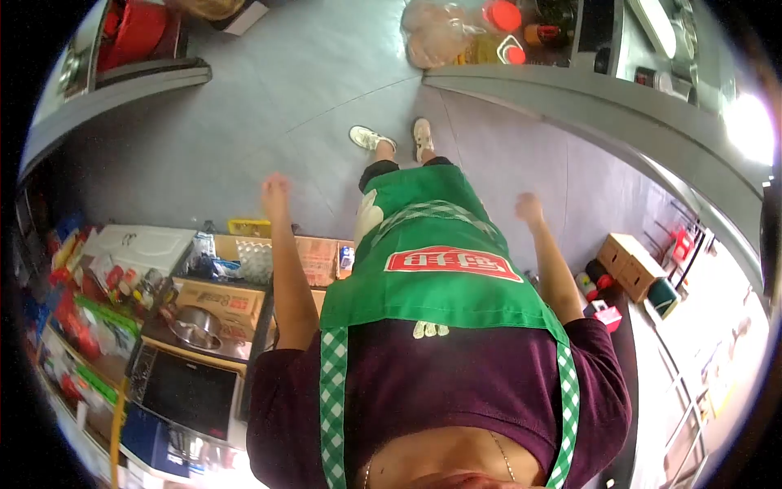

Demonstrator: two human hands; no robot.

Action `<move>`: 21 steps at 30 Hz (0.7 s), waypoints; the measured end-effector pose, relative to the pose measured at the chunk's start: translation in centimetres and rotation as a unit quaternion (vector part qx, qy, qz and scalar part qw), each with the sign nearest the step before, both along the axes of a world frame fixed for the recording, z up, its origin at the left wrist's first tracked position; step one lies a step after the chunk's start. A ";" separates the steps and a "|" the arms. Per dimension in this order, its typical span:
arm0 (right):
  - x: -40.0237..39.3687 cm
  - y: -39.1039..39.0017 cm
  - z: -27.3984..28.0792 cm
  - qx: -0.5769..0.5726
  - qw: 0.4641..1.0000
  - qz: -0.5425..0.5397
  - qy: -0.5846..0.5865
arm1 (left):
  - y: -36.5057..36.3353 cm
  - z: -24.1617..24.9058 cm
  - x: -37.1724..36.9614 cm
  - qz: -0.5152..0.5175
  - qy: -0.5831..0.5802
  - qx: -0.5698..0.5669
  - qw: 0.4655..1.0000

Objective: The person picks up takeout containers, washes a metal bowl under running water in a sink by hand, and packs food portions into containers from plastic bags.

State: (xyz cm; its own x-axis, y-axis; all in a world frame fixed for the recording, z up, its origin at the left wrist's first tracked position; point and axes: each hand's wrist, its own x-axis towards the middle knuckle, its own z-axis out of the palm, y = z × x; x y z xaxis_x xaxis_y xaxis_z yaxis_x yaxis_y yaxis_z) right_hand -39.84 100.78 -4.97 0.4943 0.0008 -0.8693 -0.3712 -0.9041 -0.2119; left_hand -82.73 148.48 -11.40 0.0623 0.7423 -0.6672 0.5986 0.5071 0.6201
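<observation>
I look straight down my own front: a green apron [436, 269] with a red label over a dark purple shirt [456, 383], and my two shoes [391, 138] on the grey floor. My left hand [275, 192] hangs at my side above a low cart, blurred, its fingers curled in with nothing in them. On the other side my right hand [529, 209] is held out over bare floor, also curled into a loose fist and holding nothing. Neither hand touches anything.
A cart [261, 326] at my left carries a metal bowl [195, 328], a cardboard box [221, 300], packets and a black appliance [189, 393]. A grey counter [570, 98] curves along the right, with a plastic bag [438, 34] and red-capped bottles [502, 16] beyond. Cardboard boxes [631, 257] stand at right.
</observation>
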 end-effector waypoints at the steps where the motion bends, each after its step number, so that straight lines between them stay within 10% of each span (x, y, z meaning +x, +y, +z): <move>1: -2.1 -0.8 0.4 -0.011 0.999 -0.031 0.013 | 0.1 -0.5 -0.1 -0.150 0.071 0.042 0.985; 3: -5.0 -1.6 0.8 0.011 0.996 -0.082 0.044 | -1.1 -1.7 0.6 -0.180 0.071 0.035 0.980; 5: -7.4 -0.2 1.5 0.046 0.991 -0.099 0.072 | -2.9 -1.2 2.3 0.055 -0.062 -0.066 0.994; 12: -10.9 6.4 0.4 0.095 0.995 0.015 -0.015 | 2.4 -8.5 3.6 -0.291 -0.060 0.058 0.953; 21: -13.2 -1.2 0.2 0.048 0.994 0.026 -0.098 | 3.0 1.1 17.6 -0.183 -0.076 -0.045 0.979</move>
